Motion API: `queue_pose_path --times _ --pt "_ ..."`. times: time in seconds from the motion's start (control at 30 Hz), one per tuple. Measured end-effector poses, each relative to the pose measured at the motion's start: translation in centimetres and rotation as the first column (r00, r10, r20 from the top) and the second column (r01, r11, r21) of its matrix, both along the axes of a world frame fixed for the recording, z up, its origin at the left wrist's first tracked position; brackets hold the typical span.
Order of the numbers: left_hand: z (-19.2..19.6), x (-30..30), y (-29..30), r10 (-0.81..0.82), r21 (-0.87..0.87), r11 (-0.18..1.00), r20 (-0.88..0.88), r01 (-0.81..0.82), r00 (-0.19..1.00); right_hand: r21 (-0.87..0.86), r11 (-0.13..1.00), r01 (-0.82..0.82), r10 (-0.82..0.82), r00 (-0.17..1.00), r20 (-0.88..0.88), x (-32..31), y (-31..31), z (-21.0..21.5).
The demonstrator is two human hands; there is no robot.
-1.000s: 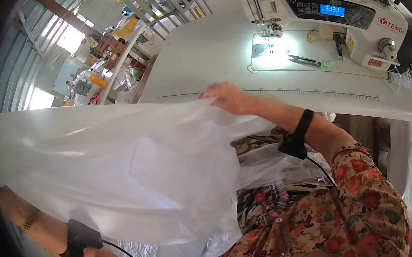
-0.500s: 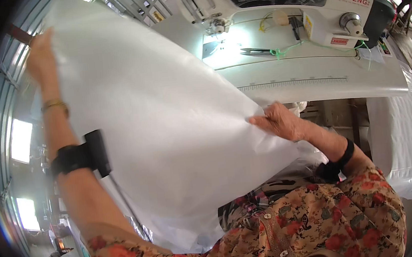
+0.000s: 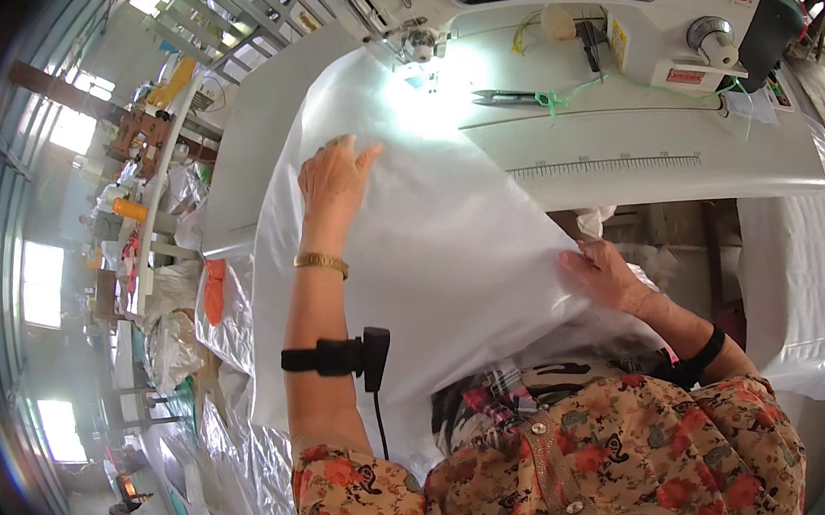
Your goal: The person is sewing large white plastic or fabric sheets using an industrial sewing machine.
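Observation:
A large glossy white sheet [image 3: 429, 226], which looks like plastic or coated fabric, spreads from my lap up onto the sewing table [image 3: 622, 150]. Its far corner reaches the lit needle area of a white sewing machine [image 3: 538, 18]. On the sheet's left part, my left hand [image 3: 336, 177] lies flat, thumb held away from the fingers. My right hand [image 3: 603, 276] grips the sheet's right edge just off the table's front edge, thumb on top; the fingers beneath are partly hidden.
Thread snips [image 3: 508, 98] with green thread lie right of the needle. A ruler scale [image 3: 604, 166] runs along the table front. Another white sheet [image 3: 803, 287] hangs at the right. A cluttered side table [image 3: 163, 183] and crumpled clear plastic [image 3: 176, 353] are at the left.
My left hand has come down from the far left, moving right onto the sheet. The raised sheet has lowered onto the table toward the needle. My right hand has shifted slightly right and down.

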State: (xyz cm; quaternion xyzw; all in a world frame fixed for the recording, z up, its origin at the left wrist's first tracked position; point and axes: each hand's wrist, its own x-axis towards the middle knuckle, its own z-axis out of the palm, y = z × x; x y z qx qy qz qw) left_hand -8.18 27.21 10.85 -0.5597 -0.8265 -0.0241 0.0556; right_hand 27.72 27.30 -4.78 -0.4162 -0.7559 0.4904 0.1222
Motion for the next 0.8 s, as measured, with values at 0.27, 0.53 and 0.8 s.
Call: queue_pose_path --times 0.27,0.53,0.8 --pt "-6.8 -5.4 0.6 -0.113 0.184 0.978 0.097 0.094 0.989 -0.108 0.933 -0.343 0.352 0.932 0.088 10.3 -1.4 1.2" --pt "-7.4 -5.8 0.8 -0.094 0.211 0.975 0.150 0.061 0.984 -0.013 0.804 -0.594 0.540 0.721 0.435 11.5 -4.4 9.4" --pt "-3.9 -1.6 0.2 -0.152 0.290 0.952 0.158 0.102 0.976 -0.261 0.467 -0.845 0.790 0.532 -0.306 3.0 -0.5 23.0"
